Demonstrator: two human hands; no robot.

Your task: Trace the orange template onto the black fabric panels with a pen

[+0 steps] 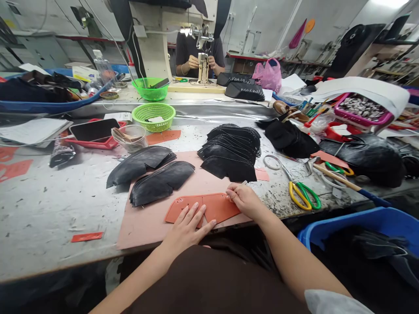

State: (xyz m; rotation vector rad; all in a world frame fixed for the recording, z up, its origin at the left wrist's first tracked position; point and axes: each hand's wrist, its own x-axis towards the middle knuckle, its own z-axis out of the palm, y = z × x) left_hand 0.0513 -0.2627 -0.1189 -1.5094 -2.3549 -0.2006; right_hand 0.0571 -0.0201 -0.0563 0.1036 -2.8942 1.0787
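An orange template (216, 204) with small holes and a slit lies on a pink board (140, 231) at the table's front edge. My left hand (187, 223) rests flat on it, fingers spread, pressing its left half. At the template's upper right edge, my right hand (244, 198) is closed round a thin, pale marking pen (244, 182); its tip is hidden by the fingers. Two small stacks of black leather pieces, a nearer stack (163, 181) and a farther stack (140, 163), lie to the left. A fanned pile of black pieces (231, 150) lies beyond the template.
Scissors (303, 194) and a tape roll (272, 162) lie to the right, above a blue bin (360, 218). A green basket (153, 117), a plastic cup (131, 138) and a phone (94, 130) stand back left. Opposite, a person (198, 56) works at a sewing machine (204, 65).
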